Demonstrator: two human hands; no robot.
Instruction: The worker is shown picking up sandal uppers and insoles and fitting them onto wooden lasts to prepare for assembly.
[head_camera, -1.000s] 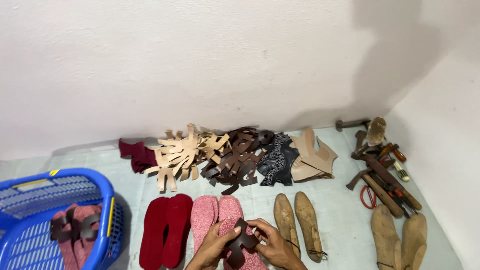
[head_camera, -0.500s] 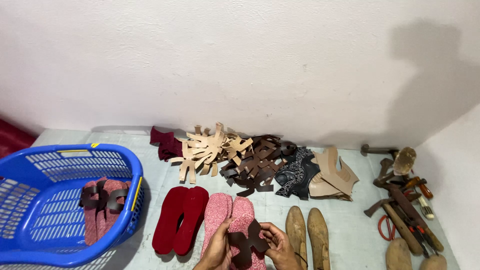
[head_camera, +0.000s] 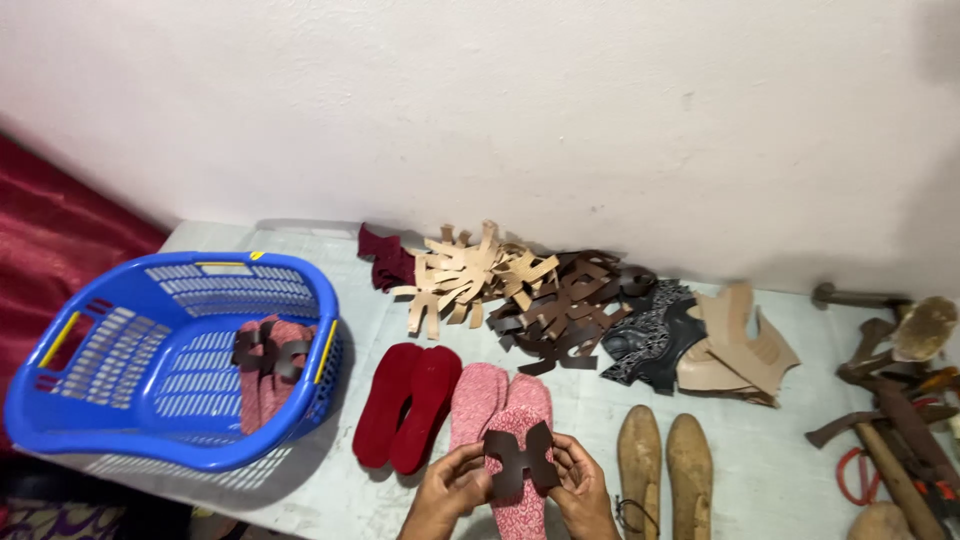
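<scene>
Gripped loosely by left hand (head_camera: 452, 487) and right hand (head_camera: 580, 487), the brown strap piece (head_camera: 520, 458) might slip crooked over the pink insole (head_camera: 520, 420) at 12 o'clock.

Both hands are cut off at the wrists by the bottom edge – the left hand (head_camera: 452, 492) and the right hand (head_camera: 582, 490). The dark strap piece (head_camera: 520, 458) hides part of the pink insole (head_camera: 519, 440). Tools (head_camera: 895, 420) at right run out of frame.

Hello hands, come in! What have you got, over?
Left hand and right hand both grip the dark brown strap piece. It sits over the pink insole. Red insoles beside; nothing in the way.
</scene>
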